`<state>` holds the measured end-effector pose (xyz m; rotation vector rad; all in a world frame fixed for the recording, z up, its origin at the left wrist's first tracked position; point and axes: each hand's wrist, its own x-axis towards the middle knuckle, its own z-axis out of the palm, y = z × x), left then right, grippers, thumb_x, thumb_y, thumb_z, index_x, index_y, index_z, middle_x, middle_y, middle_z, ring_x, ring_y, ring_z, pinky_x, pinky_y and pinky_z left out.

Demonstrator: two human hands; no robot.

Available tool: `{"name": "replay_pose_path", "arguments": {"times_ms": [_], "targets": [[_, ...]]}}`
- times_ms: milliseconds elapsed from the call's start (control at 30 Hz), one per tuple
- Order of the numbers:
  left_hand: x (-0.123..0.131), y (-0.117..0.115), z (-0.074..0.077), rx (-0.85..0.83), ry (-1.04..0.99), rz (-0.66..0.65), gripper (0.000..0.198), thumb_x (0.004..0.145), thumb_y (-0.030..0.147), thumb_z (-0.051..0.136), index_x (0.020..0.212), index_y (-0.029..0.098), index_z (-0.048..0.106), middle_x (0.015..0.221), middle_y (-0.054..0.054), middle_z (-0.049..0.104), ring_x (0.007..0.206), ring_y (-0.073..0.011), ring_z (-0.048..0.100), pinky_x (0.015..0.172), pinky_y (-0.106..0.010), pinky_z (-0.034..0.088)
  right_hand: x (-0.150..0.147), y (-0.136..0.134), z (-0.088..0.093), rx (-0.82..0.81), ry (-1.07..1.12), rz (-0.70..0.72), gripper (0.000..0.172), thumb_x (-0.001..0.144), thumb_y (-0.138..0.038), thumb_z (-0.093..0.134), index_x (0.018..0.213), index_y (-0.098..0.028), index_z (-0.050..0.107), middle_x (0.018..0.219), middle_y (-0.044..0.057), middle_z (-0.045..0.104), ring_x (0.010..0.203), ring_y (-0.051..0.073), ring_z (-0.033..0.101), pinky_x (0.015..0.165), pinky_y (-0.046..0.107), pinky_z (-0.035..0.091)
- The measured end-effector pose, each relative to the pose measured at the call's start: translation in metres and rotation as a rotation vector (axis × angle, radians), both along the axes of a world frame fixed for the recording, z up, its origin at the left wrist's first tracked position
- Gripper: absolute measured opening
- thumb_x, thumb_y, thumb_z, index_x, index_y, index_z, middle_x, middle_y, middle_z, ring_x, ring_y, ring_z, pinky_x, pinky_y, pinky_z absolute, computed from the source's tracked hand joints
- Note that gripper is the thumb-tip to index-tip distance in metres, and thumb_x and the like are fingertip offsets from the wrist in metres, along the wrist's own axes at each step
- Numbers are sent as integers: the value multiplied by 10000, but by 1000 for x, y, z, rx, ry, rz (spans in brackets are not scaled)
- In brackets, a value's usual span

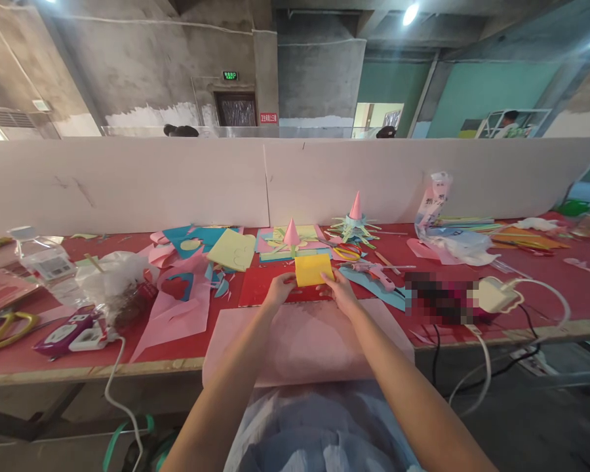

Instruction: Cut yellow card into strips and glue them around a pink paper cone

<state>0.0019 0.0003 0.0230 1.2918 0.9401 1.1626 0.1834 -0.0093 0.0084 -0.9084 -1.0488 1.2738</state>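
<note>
A small yellow piece of paper (314, 270) is held up between my two hands, over a red sheet (255, 286) on the table. My left hand (280, 288) pinches its left edge. On the opposite edge, my right hand (340, 290) grips it with thumb and fingers. Below my wrists a large pink paper sheet (305, 341) hangs over the table's front edge. Just behind the yellow paper stands a pink paper cone (292, 233) on pale strips. Farther back to the right, another pink cone (356, 207) tops a blue ring with green strips.
A pink hot glue gun (381, 275) and yellow-handled scissors (347, 252) lie right of my hands. Paper scraps, a plastic bottle (44, 259), a purple power strip (69, 333) and a plastic bag (113, 278) are at left. White cables (486, 367) hang at right. A pale partition (187, 183) borders the back.
</note>
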Motion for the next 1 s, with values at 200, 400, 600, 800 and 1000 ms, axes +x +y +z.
{"name": "replay_pose_path", "arguments": {"times_ms": [200, 400, 600, 800, 1000], "targets": [[-3, 8, -8, 46, 79, 88, 255, 644, 109, 595, 875, 153, 692, 933, -51, 688, 820, -179, 633, 701, -292, 540, -3, -3, 5, -24, -41, 65, 462, 723, -562, 577, 1063, -256, 516, 919, 25, 662, 651, 161, 654, 451, 234, 499], [-6, 12, -15, 120, 142, 106, 199, 670, 129, 617, 850, 166, 695, 934, -65, 681, 872, -177, 622, 751, -276, 518, -2, -5, 2, 74, -91, -4, 471, 719, -604, 543, 979, -215, 596, 855, 43, 676, 775, 205, 639, 592, 277, 497], [-5, 6, -9, 20, 62, 88, 536, 708, 224, 645, 1225, 184, 510, 837, -59, 694, 775, -186, 652, 735, -327, 523, 0, -5, 2, 171, -197, -136, 321, 668, -493, 639, 745, -190, 567, 719, 1, 624, 675, 163, 558, 600, 250, 439], [-6, 6, -9, -80, 3, 0, 258, 705, 263, 634, 928, 135, 654, 895, -71, 696, 793, -190, 651, 757, -337, 516, 0, -10, 11, 189, -180, -122, 275, 681, -446, 643, 693, -192, 537, 688, -15, 583, 617, 133, 493, 555, 235, 385], [-8, 1, -5, -116, -45, 2, 216, 701, 227, 592, 892, 143, 646, 784, -40, 683, 717, -147, 636, 655, -269, 523, 0, -8, 5, 102, -207, -206, 276, 630, -418, 705, 785, -208, 615, 844, 19, 650, 832, 200, 565, 648, 251, 438]]}}
